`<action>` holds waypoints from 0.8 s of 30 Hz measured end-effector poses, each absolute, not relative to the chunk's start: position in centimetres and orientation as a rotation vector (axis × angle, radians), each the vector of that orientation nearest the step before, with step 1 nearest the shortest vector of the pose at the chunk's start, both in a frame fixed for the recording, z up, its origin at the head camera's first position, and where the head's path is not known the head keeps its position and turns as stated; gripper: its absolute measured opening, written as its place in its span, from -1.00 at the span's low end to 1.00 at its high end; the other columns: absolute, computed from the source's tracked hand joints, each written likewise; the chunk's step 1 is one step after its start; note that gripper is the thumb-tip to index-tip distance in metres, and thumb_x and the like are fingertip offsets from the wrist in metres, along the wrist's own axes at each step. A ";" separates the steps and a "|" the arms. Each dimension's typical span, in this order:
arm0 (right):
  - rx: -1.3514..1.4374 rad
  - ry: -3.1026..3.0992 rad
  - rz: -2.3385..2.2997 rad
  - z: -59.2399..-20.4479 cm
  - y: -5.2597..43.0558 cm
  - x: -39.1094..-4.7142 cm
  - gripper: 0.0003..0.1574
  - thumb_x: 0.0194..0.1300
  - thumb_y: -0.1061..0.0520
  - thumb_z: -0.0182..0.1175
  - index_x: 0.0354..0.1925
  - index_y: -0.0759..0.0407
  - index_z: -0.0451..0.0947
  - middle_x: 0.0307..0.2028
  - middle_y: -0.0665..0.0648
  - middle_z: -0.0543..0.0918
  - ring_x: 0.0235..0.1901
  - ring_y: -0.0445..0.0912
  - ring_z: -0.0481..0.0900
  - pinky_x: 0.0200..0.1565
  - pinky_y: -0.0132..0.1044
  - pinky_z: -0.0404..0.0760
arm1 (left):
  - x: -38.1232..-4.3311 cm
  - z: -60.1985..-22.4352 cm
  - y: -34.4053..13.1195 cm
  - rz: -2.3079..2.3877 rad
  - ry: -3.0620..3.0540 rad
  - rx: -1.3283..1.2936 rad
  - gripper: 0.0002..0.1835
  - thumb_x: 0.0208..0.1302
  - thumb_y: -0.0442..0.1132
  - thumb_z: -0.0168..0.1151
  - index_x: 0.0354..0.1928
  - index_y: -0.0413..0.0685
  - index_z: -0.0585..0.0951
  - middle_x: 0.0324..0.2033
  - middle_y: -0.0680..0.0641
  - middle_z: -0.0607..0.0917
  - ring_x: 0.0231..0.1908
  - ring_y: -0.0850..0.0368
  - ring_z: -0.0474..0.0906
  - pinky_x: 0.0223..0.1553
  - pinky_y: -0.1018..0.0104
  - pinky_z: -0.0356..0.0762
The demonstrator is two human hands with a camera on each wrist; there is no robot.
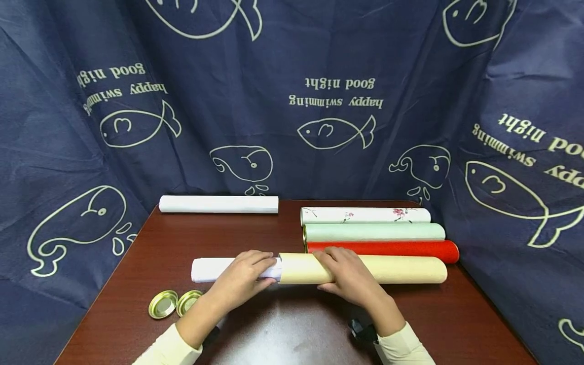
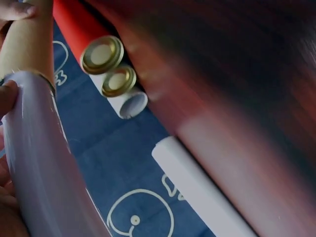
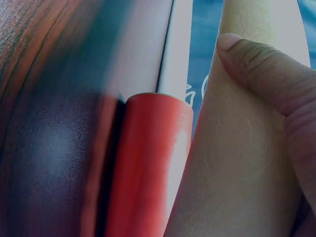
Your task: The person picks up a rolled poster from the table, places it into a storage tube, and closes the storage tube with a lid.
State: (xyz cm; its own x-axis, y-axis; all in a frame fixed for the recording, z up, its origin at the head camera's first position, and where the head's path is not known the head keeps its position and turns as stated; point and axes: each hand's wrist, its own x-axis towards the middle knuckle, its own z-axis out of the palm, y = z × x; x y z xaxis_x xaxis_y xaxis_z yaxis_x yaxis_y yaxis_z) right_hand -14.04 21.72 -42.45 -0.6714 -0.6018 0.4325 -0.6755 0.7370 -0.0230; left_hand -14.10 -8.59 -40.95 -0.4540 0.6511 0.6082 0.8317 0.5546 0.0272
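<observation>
My left hand (image 1: pixel 244 279) grips a white paper roll (image 1: pixel 210 269) close to the mouth of a pale yellow cardboard tube (image 1: pixel 401 269). One end of the roll sits inside that mouth; the rest sticks out to the left. My right hand (image 1: pixel 349 276) holds the yellow tube left of its middle, thumb on the near side. In the left wrist view, the left thumb (image 2: pixel 7 96) lies on the paper roll (image 2: pixel 42 148) right by the tube's rim. The right wrist view has the right thumb (image 3: pixel 261 66) laid along the yellow tube (image 3: pixel 237 163).
Behind the yellow tube lie a red tube (image 1: pixel 388 248), a pale green tube (image 1: pixel 374 232) and a white floral tube (image 1: pixel 365 215). Another white roll (image 1: pixel 219 204) is at the back left. Two gold lids (image 1: pixel 162 304) rest near the left forearm. A blue curtain (image 1: pixel 283 76) surrounds the table.
</observation>
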 end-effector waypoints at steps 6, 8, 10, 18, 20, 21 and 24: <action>0.980 -2.549 0.252 -42.7 21.5 -13.9 0.00 -0.13 -0.16 0.61 0.26 0.07 0.47 -0.06 0.08 0.57 -0.08 0.03 0.55 0.00 -0.01 0.54 | -13.7 -41.4 -7.9 -0.469 -2.226 -1.207 -0.56 -0.02 -0.20 0.58 -0.07 -0.20 0.69 -0.04 -0.13 0.71 -0.04 0.00 0.64 0.03 0.08 0.57; 0.983 -2.550 0.258 -42.9 21.5 -13.9 0.01 -0.13 -0.16 0.61 0.26 0.08 0.47 -0.05 0.09 0.57 -0.08 0.03 0.56 0.00 -0.01 0.54 | -13.7 -41.5 -7.9 -0.483 -2.201 -1.224 -0.58 -0.03 -0.23 0.57 -0.09 -0.22 0.70 -0.06 -0.14 0.71 -0.04 -0.02 0.64 0.04 0.08 0.57; 0.990 -2.549 0.261 -43.1 21.5 -13.8 0.01 -0.14 -0.16 0.61 0.26 0.09 0.47 -0.05 0.09 0.57 -0.09 0.03 0.56 -0.01 -0.01 0.55 | -13.6 -41.7 -7.8 -0.506 -2.171 -1.246 -0.62 -0.03 -0.27 0.56 -0.13 -0.22 0.70 -0.08 -0.14 0.72 -0.04 -0.03 0.64 0.05 0.11 0.57; 1.007 -2.531 0.254 -43.3 21.5 -14.1 0.04 -0.15 -0.15 0.62 0.27 0.11 0.46 -0.09 0.05 0.55 -0.13 -0.01 0.55 -0.04 -0.03 0.56 | -13.8 -41.9 -7.5 -0.760 -2.024 -1.318 -0.81 -0.03 -0.41 0.50 -0.38 -0.10 0.65 -0.21 -0.01 0.65 -0.11 0.10 0.60 -0.03 0.33 0.57; 1.012 -2.532 0.251 -43.4 21.5 -14.1 0.04 -0.15 -0.15 0.62 0.27 0.12 0.46 -0.09 0.06 0.55 -0.12 -0.01 0.55 -0.04 -0.03 0.56 | -13.6 -41.7 -7.7 -0.787 -2.009 -1.315 -0.81 -0.01 -0.40 0.49 -0.41 -0.07 0.64 -0.23 0.00 0.64 -0.11 0.11 0.60 -0.05 0.33 0.58; 1.013 -2.533 0.247 -43.4 21.5 -14.1 0.04 -0.14 -0.15 0.61 0.27 0.11 0.46 -0.08 0.06 0.55 -0.11 -0.01 0.55 -0.03 -0.02 0.56 | -13.5 -41.6 -7.8 -0.781 -2.008 -1.306 -0.81 0.00 -0.38 0.50 -0.40 -0.07 0.64 -0.22 -0.01 0.64 -0.11 0.10 0.60 -0.05 0.31 0.58; 1.008 -2.537 0.249 -43.4 21.5 -14.0 0.03 -0.15 -0.14 0.62 0.27 0.11 0.46 -0.08 0.06 0.55 -0.11 -0.01 0.55 -0.02 -0.03 0.55 | -13.2 -41.2 -8.5 -0.721 -2.044 -1.262 -0.81 0.01 -0.31 0.52 -0.37 -0.05 0.65 -0.19 -0.01 0.66 -0.07 0.08 0.60 -0.03 0.21 0.57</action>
State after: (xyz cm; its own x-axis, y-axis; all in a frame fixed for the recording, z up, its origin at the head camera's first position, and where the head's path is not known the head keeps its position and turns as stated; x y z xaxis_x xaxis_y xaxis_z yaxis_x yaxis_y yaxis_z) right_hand -14.01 21.50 -43.38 -0.6612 -0.6184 0.4247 -0.6893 0.7243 -0.0185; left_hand -13.15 -8.54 -41.24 -0.3484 0.5702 0.7440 0.9109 0.3933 0.1251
